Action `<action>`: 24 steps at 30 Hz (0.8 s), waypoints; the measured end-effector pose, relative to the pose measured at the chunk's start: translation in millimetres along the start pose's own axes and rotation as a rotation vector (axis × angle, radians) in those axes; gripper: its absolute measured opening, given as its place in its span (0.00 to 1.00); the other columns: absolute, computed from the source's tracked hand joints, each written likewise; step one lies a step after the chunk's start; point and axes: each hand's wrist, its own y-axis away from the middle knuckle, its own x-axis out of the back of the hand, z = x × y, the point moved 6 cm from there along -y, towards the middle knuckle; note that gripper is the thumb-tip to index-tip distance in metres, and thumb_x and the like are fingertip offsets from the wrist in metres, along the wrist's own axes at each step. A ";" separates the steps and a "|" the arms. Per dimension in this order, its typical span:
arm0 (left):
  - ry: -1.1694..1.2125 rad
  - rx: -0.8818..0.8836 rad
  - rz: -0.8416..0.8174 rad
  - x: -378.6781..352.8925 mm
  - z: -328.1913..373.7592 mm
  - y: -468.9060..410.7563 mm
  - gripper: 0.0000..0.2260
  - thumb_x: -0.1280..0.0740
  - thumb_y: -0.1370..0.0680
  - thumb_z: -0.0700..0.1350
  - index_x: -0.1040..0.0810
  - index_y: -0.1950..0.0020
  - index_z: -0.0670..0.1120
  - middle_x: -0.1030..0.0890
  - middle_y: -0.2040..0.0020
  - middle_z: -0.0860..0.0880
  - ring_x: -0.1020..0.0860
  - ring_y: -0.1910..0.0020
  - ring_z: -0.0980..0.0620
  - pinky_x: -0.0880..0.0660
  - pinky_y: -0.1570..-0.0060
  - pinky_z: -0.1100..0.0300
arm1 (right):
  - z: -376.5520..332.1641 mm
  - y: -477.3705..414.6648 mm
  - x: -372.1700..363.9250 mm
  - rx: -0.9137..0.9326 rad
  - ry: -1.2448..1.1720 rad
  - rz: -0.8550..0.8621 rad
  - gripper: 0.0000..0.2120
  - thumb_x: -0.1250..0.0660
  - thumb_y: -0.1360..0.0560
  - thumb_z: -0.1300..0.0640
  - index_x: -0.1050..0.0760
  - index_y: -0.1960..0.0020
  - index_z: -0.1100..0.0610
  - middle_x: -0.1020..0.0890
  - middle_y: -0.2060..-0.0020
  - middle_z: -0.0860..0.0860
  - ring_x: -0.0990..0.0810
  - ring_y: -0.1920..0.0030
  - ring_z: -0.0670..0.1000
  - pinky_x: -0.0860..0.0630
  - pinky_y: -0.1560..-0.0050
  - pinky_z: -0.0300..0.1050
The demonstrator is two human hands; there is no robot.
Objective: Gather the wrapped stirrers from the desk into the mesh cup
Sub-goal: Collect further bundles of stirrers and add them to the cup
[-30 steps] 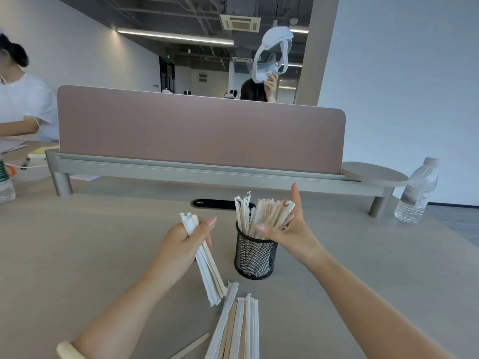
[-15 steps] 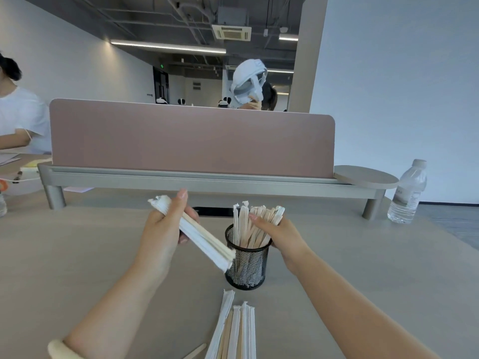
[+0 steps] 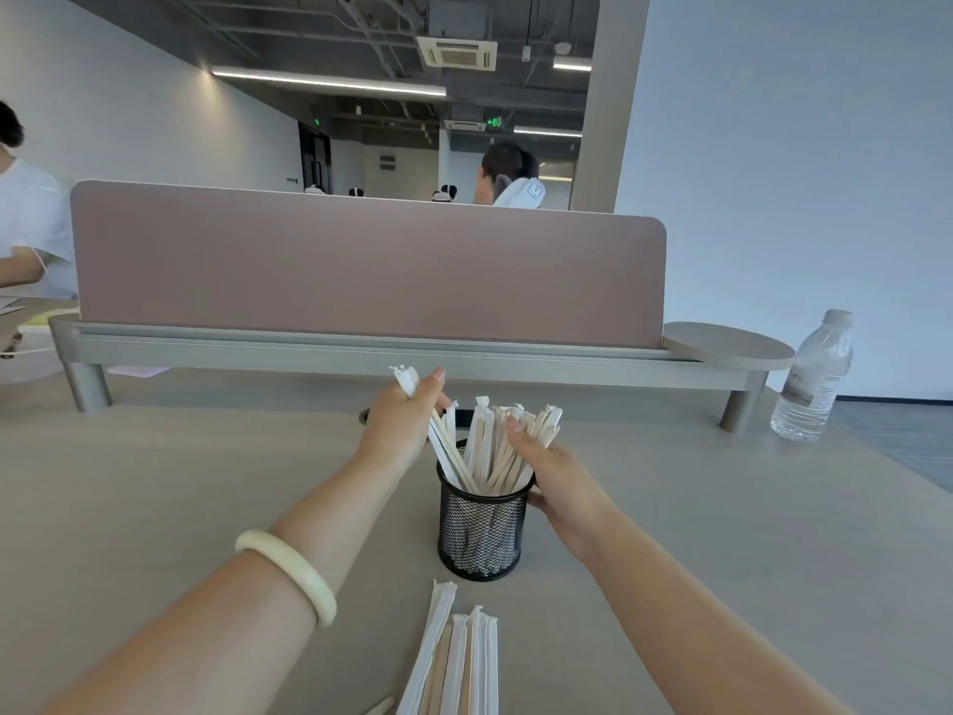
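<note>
The stirrers lying on the worktop (image 3: 154,482) (image 3: 454,663) run off the bottom edge; the left hand (image 3: 399,430), fingers clamped on a bundle (image 3: 438,441), has its lower ends inside the mesh cup (image 3: 482,528); the right hand (image 3: 546,467) wraps the cup's far side, fingers against the standing stirrers (image 3: 508,446); the water bottle (image 3: 815,376) label is unreadable.

Soft, even daylight, bright ceiling strip lights (image 3: 330,84), faint shadows, wide-angle bending at edges, slight softness
</note>
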 end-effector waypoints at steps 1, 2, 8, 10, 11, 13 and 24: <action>-0.042 -0.014 -0.017 -2.8 1.4 -0.2 0.16 0.40 0.23 0.54 0.20 0.60 0.46 0.26 0.66 0.49 0.30 0.70 0.53 0.35 0.68 0.59 | 0.3 0.1 -0.3 0.002 0.011 -0.004 0.13 0.40 0.24 0.42 0.23 0.46 0.46 0.17 0.48 0.45 0.20 0.47 0.42 0.26 0.48 0.40; -0.070 -0.038 -0.033 -5.6 4.7 0.9 0.15 0.40 0.22 0.53 0.19 0.54 0.45 0.25 0.61 0.48 0.29 0.66 0.53 0.36 0.67 0.61 | 1.6 -0.8 0.0 0.002 0.026 -0.003 0.15 0.40 0.25 0.41 0.23 0.44 0.47 0.17 0.46 0.46 0.20 0.44 0.44 0.27 0.43 0.42; -0.076 -0.049 -0.217 -26.8 -1.0 16.3 0.17 0.41 0.21 0.51 0.27 0.34 0.47 0.24 0.41 0.55 0.28 0.42 0.58 0.38 0.46 0.67 | 7.0 3.1 -5.0 0.028 0.020 -0.099 0.24 0.40 0.28 0.35 0.26 0.37 0.46 0.18 0.42 0.44 0.22 0.39 0.45 0.33 0.30 0.49; -0.044 -0.014 -0.282 -31.8 -10.5 17.5 0.21 0.42 0.21 0.54 0.32 0.29 0.50 0.28 0.32 0.53 0.30 0.33 0.55 0.39 0.39 0.65 | 10.3 7.8 -5.3 0.048 -0.003 -0.150 0.29 0.39 0.31 0.33 0.29 0.34 0.45 0.19 0.40 0.42 0.23 0.38 0.43 0.34 0.30 0.49; -0.032 0.006 -0.307 -32.2 -13.5 18.2 0.24 0.42 0.22 0.55 0.36 0.27 0.51 0.31 0.30 0.55 0.33 0.30 0.54 0.41 0.37 0.64 | 12.6 10.1 -4.2 0.057 -0.016 -0.171 0.31 0.38 0.32 0.33 0.30 0.33 0.44 0.20 0.39 0.42 0.24 0.37 0.42 0.35 0.29 0.50; -0.007 0.057 -0.358 -31.5 -18.8 20.5 0.29 0.41 0.24 0.61 0.43 0.25 0.55 0.34 0.31 0.58 0.36 0.28 0.54 0.43 0.30 0.60 | 16.9 15.8 -1.1 0.075 -0.015 -0.219 0.31 0.35 0.32 0.34 0.32 0.32 0.44 0.22 0.37 0.41 0.26 0.35 0.41 0.36 0.29 0.49; -0.039 0.000 -0.641 -17.4 -51.0 54.0 0.14 0.32 0.25 0.46 0.25 0.40 0.55 0.21 0.40 0.59 0.25 0.39 0.64 0.33 0.31 0.58 | 37.6 20.7 15.6 0.187 0.162 -0.105 0.26 0.27 0.30 0.59 0.28 0.34 0.50 0.20 0.39 0.44 0.24 0.37 0.44 0.27 0.36 0.43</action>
